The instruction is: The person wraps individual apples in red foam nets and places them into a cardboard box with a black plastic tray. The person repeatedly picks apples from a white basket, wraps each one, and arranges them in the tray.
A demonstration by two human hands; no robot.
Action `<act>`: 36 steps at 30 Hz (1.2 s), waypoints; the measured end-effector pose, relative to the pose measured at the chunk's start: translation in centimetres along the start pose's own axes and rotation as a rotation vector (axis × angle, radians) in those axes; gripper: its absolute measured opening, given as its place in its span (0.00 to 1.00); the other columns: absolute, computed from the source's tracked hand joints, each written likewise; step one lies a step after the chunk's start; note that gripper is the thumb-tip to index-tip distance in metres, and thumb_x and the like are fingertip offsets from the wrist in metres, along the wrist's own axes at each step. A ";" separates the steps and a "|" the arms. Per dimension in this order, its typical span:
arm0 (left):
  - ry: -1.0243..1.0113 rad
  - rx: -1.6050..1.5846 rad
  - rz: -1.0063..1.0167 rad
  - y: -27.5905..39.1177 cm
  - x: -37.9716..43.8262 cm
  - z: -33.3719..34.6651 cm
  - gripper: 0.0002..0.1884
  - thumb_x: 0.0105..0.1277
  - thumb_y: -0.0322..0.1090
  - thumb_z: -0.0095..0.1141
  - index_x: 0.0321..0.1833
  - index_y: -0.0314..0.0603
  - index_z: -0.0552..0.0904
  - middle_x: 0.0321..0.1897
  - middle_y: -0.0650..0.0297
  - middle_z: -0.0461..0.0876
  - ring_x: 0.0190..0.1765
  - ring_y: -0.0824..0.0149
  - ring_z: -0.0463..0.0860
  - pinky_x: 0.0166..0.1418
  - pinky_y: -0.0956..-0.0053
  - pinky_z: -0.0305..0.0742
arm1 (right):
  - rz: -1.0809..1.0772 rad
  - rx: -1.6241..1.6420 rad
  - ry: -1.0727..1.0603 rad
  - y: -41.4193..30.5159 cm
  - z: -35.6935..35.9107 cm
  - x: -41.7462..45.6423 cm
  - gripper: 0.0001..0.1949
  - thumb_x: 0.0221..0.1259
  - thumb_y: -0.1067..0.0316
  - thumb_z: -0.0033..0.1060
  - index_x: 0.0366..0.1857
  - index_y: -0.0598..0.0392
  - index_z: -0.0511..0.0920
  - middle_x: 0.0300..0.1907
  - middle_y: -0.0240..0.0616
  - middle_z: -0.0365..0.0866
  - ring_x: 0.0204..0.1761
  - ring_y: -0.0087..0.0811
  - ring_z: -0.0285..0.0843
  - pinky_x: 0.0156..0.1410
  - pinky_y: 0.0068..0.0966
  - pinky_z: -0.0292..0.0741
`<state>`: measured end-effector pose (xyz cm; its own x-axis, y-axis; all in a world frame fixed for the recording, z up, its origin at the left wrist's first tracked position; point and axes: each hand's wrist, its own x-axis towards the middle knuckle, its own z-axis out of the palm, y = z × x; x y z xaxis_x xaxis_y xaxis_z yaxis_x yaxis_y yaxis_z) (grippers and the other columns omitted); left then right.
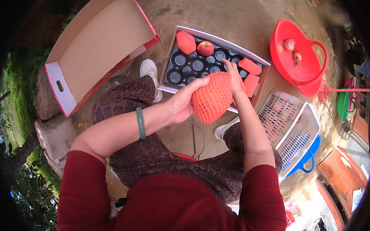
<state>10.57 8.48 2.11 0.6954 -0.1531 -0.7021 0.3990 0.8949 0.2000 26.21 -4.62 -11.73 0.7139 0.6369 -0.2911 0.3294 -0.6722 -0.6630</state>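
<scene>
My left hand [185,100] holds an orange foam fruit net [212,98] above the near edge of a cardboard box; whether fruit is inside cannot be told. My right hand [232,74] is over the box's black molded tray [198,64], just beyond the held net, with fingers extended and partly hidden. In the tray's far row, a foam-netted piece [186,43] lies at the left, beside a bare red apple [205,48]. More orange foam nets [250,66] lie at the box's right end.
An empty-looking box lid [105,36] stands at left. Right of the tray box are a red plastic basket [296,67] with several fruits, a broom [323,91], white plastic crates [282,119] and a blue basket [309,156]. Stone blocks [55,138] edge the ground at left.
</scene>
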 end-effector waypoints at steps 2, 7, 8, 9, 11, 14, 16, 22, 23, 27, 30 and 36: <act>-0.087 -0.015 -0.075 -0.3 0.4 1.5 0.29 0.66 0.54 0.52 0.66 0.47 0.68 0.60 0.65 0.74 0.62 0.68 0.73 0.66 0.63 0.67 | -0.120 -0.337 -0.090 3.4 1.9 3.5 0.33 0.49 0.77 0.57 0.64 0.42 0.66 0.57 0.48 0.67 0.59 0.49 0.68 0.59 0.39 0.72; -0.185 -0.052 -0.160 -0.1 0.8 2.2 0.30 0.71 0.49 0.45 0.71 0.43 0.61 0.67 0.62 0.67 0.68 0.67 0.66 0.72 0.64 0.59 | -0.264 -0.706 -0.297 2.2 6.1 10.4 0.39 0.47 0.81 0.54 0.67 0.34 0.61 0.65 0.44 0.61 0.60 0.46 0.68 0.59 0.37 0.74; -0.123 -0.075 -0.154 -0.2 1.0 2.2 0.30 0.70 0.51 0.47 0.69 0.41 0.63 0.64 0.62 0.69 0.66 0.68 0.68 0.70 0.66 0.61 | -0.334 -0.745 -0.288 3.0 6.9 11.4 0.29 0.61 0.71 0.47 0.67 0.29 0.61 0.64 0.40 0.63 0.62 0.42 0.66 0.56 0.38 0.73; -0.057 -0.095 -0.148 -0.2 0.9 2.2 0.31 0.68 0.53 0.48 0.67 0.39 0.64 0.61 0.62 0.71 0.64 0.68 0.69 0.68 0.67 0.62 | -0.384 -0.804 -0.301 3.1 7.3 12.2 0.29 0.62 0.70 0.47 0.68 0.29 0.61 0.66 0.39 0.61 0.63 0.42 0.65 0.56 0.38 0.72; 0.017 -0.116 -0.152 0.1 1.1 2.2 0.33 0.67 0.55 0.50 0.65 0.37 0.66 0.58 0.61 0.73 0.62 0.69 0.71 0.66 0.69 0.64 | -0.482 -0.919 -0.323 3.4 8.1 13.6 0.28 0.63 0.68 0.46 0.68 0.28 0.60 0.69 0.36 0.59 0.65 0.42 0.64 0.56 0.38 0.72; 0.070 -0.120 -0.192 0.1 1.2 2.0 0.33 0.68 0.55 0.49 0.65 0.35 0.64 0.56 0.60 0.72 0.59 0.70 0.71 0.64 0.70 0.65 | -0.520 -0.971 -0.400 4.2 8.5 15.2 0.29 0.63 0.68 0.48 0.68 0.28 0.60 0.70 0.34 0.58 0.66 0.41 0.61 0.56 0.39 0.72; 0.046 -0.115 -0.217 0.4 0.9 2.0 0.31 0.70 0.51 0.47 0.69 0.39 0.60 0.62 0.61 0.69 0.64 0.68 0.69 0.67 0.67 0.63 | -0.557 -0.958 -0.412 4.7 8.5 15.9 0.30 0.60 0.70 0.52 0.67 0.30 0.61 0.67 0.34 0.61 0.64 0.40 0.63 0.57 0.38 0.72; 0.041 -0.123 -0.198 1.3 0.8 2.5 0.31 0.69 0.49 0.49 0.68 0.38 0.60 0.61 0.61 0.69 0.64 0.69 0.69 0.67 0.68 0.63 | -0.527 -0.909 -0.455 3.9 8.0 16.6 0.33 0.47 0.69 0.64 0.62 0.40 0.65 0.56 0.35 0.68 0.58 0.40 0.69 0.56 0.38 0.72; 0.060 -0.138 -0.178 1.3 0.8 2.7 0.31 0.69 0.51 0.50 0.66 0.36 0.62 0.59 0.61 0.71 0.61 0.70 0.70 0.66 0.70 0.63 | -0.464 -0.872 -0.430 3.6 8.1 16.3 0.33 0.44 0.68 0.67 0.60 0.42 0.65 0.54 0.36 0.68 0.56 0.41 0.70 0.55 0.38 0.72; 0.074 -0.154 -0.148 1.2 1.0 2.7 0.32 0.68 0.52 0.51 0.64 0.33 0.64 0.57 0.61 0.72 0.59 0.72 0.71 0.65 0.72 0.64 | -0.182 -0.748 -0.270 3.2 9.1 15.6 0.35 0.37 0.57 0.74 0.54 0.52 0.66 0.48 0.44 0.71 0.52 0.43 0.75 0.55 0.39 0.73; 0.076 -0.133 -0.149 1.1 0.9 2.5 0.31 0.68 0.52 0.50 0.64 0.33 0.64 0.56 0.61 0.72 0.59 0.71 0.71 0.65 0.72 0.64 | 0.073 -0.735 -0.218 2.3 10.3 15.2 0.38 0.39 0.45 0.74 0.53 0.55 0.65 0.49 0.46 0.71 0.51 0.42 0.78 0.54 0.40 0.75; 0.088 -0.132 -0.100 0.9 1.2 2.1 0.30 0.69 0.52 0.50 0.63 0.34 0.64 0.55 0.60 0.71 0.59 0.70 0.71 0.65 0.71 0.64 | 0.295 -0.679 -0.167 1.2 11.5 15.1 0.43 0.42 0.34 0.69 0.57 0.54 0.63 0.49 0.46 0.72 0.51 0.42 0.77 0.50 0.37 0.77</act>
<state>13.00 8.26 2.87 0.5985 -0.2123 -0.7725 0.3780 0.9250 0.0387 30.27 8.52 -24.83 0.7461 0.4075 -0.5267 0.4862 -0.8738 0.0127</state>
